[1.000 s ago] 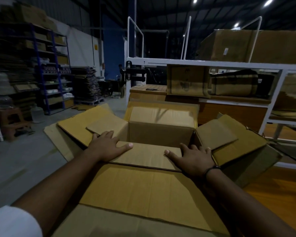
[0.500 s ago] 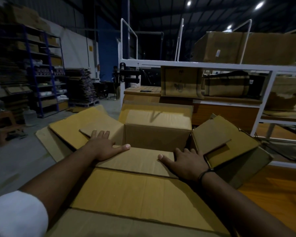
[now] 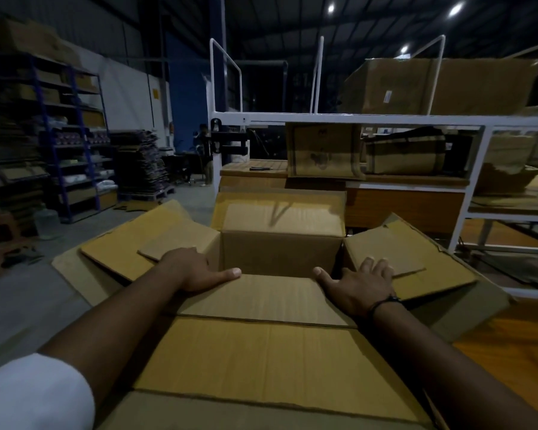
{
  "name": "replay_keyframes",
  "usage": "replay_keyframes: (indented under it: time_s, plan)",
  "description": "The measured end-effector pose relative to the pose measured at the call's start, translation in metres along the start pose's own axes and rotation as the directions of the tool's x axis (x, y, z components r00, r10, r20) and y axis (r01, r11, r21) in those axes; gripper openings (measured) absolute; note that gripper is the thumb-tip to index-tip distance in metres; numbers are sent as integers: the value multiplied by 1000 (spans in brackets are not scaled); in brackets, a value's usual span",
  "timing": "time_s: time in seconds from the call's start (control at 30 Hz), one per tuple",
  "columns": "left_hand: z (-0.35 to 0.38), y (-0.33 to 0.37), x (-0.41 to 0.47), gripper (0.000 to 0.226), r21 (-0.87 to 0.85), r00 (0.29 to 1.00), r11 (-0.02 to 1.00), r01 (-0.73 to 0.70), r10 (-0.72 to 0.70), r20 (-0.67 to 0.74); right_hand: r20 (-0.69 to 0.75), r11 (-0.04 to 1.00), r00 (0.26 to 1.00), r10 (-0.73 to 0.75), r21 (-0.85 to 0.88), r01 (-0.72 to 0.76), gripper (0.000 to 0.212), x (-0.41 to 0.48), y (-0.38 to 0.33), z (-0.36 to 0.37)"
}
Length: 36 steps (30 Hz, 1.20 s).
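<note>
A large brown cardboard box stands open in front of me, its four flaps spread outward. My left hand lies at the box's left corner, fingers curling over the edge by the left flap, thumb stretched along the near flap. My right hand presses flat with spread fingers on the right flap, thumb on the near flap's edge. The far flap stands up and leans back. The inside of the box is dark.
A white metal rack with cardboard boxes and a wooden bench stands behind the box. Blue shelving with stock lines the left wall. A stack of flattened cartons and a person are far back. Orange wooden surface lies at right.
Both hands have slid apart toward the box's corners, pushing the side flaps outward. The left fingers now curl over the edge. The view has dipped slightly.
</note>
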<state>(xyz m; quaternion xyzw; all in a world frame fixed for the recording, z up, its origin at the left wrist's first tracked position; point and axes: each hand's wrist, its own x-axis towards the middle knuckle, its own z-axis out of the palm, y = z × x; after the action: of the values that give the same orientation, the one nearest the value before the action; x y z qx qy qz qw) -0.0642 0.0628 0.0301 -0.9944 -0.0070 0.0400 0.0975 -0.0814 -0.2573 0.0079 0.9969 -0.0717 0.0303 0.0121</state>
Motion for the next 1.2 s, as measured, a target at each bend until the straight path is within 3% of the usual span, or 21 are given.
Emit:
replay_keyframes:
  time_s: [0.1,0.2,0.27,0.4,0.53,0.63,0.83,0.97,1.1,1.2]
  plan:
    - [-11,5,-1,129,-2,997,999,38,-37,70,-9,999,999,-31,16,31,102,0,0,6]
    - [-9,10,1,148,-18,989,996,82,-79,128,-37,986,986,-163,19,163,100,1,0,10]
    - [-4,13,2,160,-31,990,995,92,-89,106,-34,978,977,-209,21,210,96,-2,-2,11]
    - [1,16,5,161,-25,998,998,56,-55,38,-10,965,966,-260,23,260,90,-9,-2,15]
    - [2,17,1,144,34,999,999,34,-34,-8,-19,972,971,-237,-2,237,93,-13,-3,15]
    - [4,19,-2,130,50,998,997,57,-55,-41,-55,996,994,-94,-13,93,105,-15,-4,15]
    - [23,15,-3,143,-78,991,993,88,-95,-91,-42,996,995,-87,-1,87,115,-12,-1,17]
    - [26,30,-7,119,-173,991,981,85,-102,-91,-36,982,981,-190,8,191,110,-11,-5,19]
    - [30,71,-15,98,-200,975,971,-134,93,-201,-47,931,931,-362,37,363,99,-24,-22,19]
    - [27,93,-22,78,-201,955,956,-214,161,-249,-82,871,872,-483,60,488,90,-29,-35,24]
